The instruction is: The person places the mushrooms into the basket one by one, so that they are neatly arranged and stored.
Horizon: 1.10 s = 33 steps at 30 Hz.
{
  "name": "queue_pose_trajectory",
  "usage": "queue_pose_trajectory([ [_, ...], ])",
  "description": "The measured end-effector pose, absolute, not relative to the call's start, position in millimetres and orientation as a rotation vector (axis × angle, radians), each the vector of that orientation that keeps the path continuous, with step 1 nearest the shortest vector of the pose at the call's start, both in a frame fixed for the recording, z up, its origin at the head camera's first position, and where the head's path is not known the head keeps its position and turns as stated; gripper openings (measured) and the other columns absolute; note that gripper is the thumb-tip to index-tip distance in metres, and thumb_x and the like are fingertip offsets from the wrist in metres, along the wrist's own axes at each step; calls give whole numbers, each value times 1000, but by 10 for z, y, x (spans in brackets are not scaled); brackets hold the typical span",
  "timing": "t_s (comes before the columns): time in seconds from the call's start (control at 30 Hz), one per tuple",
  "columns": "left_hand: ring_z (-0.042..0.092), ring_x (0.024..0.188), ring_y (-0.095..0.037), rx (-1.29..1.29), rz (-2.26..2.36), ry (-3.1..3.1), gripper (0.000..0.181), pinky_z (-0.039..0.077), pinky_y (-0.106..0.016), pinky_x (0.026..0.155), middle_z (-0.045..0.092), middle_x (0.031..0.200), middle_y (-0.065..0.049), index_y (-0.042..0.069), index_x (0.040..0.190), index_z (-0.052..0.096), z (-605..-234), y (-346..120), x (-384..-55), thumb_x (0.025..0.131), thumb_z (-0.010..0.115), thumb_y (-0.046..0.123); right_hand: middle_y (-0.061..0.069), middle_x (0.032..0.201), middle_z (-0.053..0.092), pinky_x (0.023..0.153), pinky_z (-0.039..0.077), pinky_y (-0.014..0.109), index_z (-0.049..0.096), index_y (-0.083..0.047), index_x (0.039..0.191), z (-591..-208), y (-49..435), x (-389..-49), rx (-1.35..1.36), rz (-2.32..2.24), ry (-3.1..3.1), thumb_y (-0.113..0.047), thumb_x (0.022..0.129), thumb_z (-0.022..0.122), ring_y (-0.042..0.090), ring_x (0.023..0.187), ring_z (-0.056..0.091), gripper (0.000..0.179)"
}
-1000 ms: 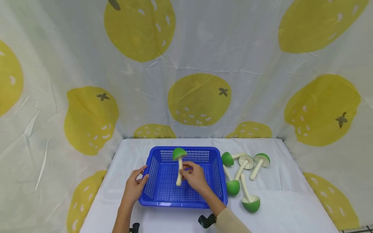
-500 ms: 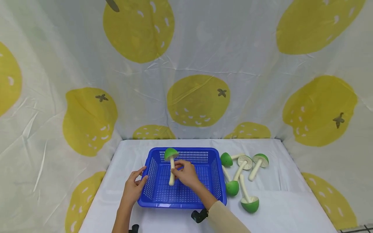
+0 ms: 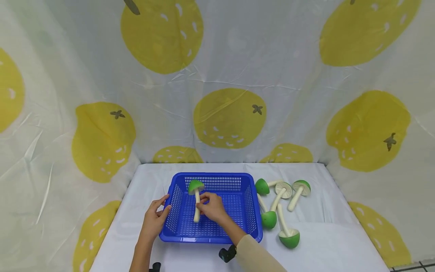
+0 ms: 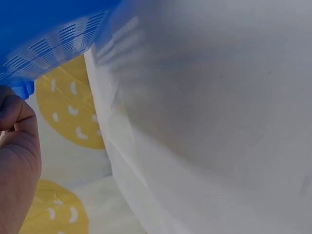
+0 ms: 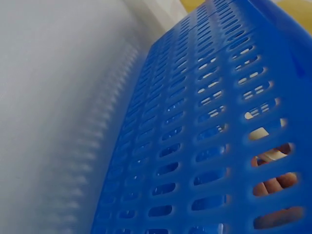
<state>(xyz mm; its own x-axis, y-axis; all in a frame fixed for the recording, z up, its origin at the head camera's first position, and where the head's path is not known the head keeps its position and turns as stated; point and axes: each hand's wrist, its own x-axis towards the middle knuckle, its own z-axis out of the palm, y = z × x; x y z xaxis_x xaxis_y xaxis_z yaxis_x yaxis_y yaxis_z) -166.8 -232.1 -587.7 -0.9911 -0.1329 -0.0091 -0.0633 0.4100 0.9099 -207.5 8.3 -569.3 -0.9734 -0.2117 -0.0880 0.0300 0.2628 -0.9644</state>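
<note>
Inside the blue plastic basket (image 3: 210, 240), a toy mushroom (image 3: 196, 186) with a green cap and white stem stands nearly upright, cap up. The thumb and fingers of my right hand (image 3: 213, 207) pinch its stem. Through the slots of the basket wall in the right wrist view, a few fingertips (image 5: 274, 184) and a bit of white show. My left hand (image 3: 153, 219) holds the basket's left rim between thumb and fingers; part of that hand (image 4: 18, 141) appears at the left edge of the left wrist view, under the rim.
Right of the basket several more green-capped mushrooms lie on the white cloth (image 3: 326, 241), among them one at the front (image 3: 289, 238) and one farther right (image 3: 300, 193). A lemon-print curtain (image 3: 231, 117) encloses the back and sides.
My right hand has carried the mushroom left across the basket and then lowered it farther in. The left hand has stayed at the rim.
</note>
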Motion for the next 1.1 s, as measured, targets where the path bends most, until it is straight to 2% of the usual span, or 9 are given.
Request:
queue_pose_trajectory([
  [0.43, 75, 98, -37, 143, -1694, -2564, 47, 64, -32, 71, 51, 121, -14, 17, 150, 55, -5868, -2300, -1679, 103, 64, 17, 14, 93, 67, 62, 64, 36, 68, 9, 114, -5794, -25, -2093, -160, -1773, 2302, -2, 88, 76, 23, 67, 74, 29],
  [0.7, 75, 101, -39, 174, -1678, -2572, 48, 64, -33, 72, 51, 122, -12, 19, 151, 53, -5885, -2307, -1646, 104, 63, 15, 10, 86, 65, 56, 61, 27, 69, 9, 108, -5927, -88, -2086, -225, -1683, 2321, 0, 86, 77, 15, 63, 68, 25],
  [1.1, 75, 101, -38, 187, -1731, -2556, 47, 64, -32, 71, 50, 124, -12, 22, 151, 53, -5894, -2315, -1649, 104, 62, 16, 10, 85, 64, 57, 61, 28, 67, 9, 109, -5977, -85, -2098, -139, -1677, 2296, -1, 88, 76, 15, 63, 69, 24],
])
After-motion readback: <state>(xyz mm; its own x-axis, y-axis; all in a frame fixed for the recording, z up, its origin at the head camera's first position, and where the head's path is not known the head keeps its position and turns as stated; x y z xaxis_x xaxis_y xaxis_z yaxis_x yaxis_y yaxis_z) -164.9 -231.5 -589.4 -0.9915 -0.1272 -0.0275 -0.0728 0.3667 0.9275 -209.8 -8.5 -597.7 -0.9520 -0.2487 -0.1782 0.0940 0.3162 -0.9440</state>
